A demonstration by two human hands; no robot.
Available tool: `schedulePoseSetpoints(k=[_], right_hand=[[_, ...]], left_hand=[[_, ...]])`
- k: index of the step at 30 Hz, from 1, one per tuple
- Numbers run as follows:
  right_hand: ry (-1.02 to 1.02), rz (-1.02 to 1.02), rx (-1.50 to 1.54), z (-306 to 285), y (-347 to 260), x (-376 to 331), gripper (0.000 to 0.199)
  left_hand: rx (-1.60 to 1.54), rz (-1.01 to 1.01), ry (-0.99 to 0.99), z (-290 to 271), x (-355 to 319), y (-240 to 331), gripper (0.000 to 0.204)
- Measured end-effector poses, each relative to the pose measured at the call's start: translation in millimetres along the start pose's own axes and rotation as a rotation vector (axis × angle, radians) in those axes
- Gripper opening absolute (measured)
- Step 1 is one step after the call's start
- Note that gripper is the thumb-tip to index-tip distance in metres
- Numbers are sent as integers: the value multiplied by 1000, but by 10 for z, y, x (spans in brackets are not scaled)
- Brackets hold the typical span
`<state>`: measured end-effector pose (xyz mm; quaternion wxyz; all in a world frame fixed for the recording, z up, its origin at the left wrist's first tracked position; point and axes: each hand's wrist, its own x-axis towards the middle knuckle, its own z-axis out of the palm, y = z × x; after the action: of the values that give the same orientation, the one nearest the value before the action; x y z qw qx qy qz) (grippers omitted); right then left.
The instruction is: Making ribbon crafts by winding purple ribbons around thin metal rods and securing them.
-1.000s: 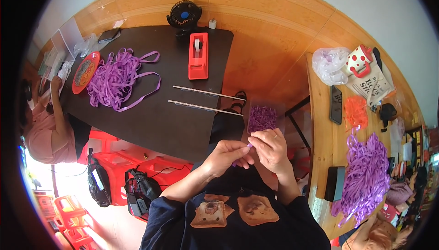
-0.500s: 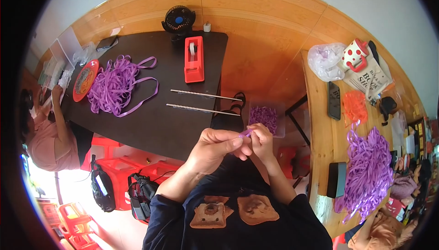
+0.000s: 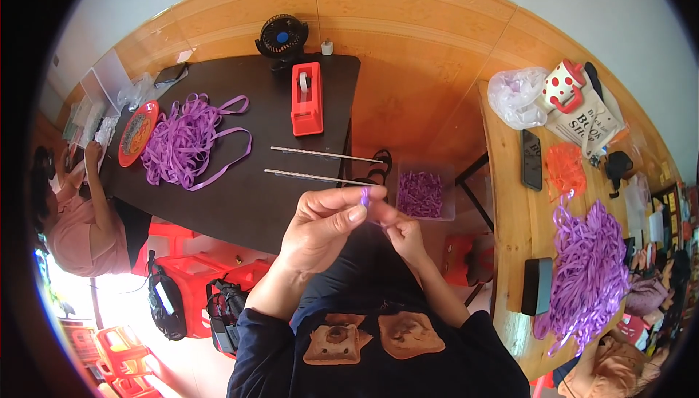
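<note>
Pinching a small purple ribbon piece (image 3: 365,195) between thumb and forefinger of the left hand (image 3: 325,225), fingers narrow and closed on it, held up at chest height over the lap. Right hand (image 3: 405,236) just at four o'clock of the left, fingertips curled in tight, apparently gripping the lower end of the same piece, though too small to tell for sure.

Judged best done slowly: keeping the pinch near the ribbon's end, tension even between both hands, no twisting out of the fold. Keeping the work close to the body, away from the table edge.

At two o'clock of the hands, a clear box of purple pieces (image 3: 421,192), near. At eleven o'clock, two thin metal rods (image 3: 320,166) on the dark table (image 3: 240,201), well apart from a red tape dispenser (image 3: 306,99) at twelve and a loose purple ribbon heap (image 3: 186,141) at ten. Another purple bundle (image 3: 588,274) on the wooden bench (image 3: 510,201) at three o'clock.
</note>
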<state>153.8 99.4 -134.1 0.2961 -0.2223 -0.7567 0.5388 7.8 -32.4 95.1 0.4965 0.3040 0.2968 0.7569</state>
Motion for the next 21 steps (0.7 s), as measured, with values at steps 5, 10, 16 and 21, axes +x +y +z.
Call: schedulePoseSetpoints(k=[5,10,16,21], right_hand=[[-73,29,6,3,16,-159,9],[1,173,-1,-20,-9,-289,9],[102,121,-227,-71,172,-346,11],[101,249,-14,-169,252,-374,14]], left_hand=[[267,74,-13,-280,123,-96,52],[347,93,69,-283,111,-141,51],[489,8,155,-156,114,-140,39],[266,-119,41,-192,53,-338,30]])
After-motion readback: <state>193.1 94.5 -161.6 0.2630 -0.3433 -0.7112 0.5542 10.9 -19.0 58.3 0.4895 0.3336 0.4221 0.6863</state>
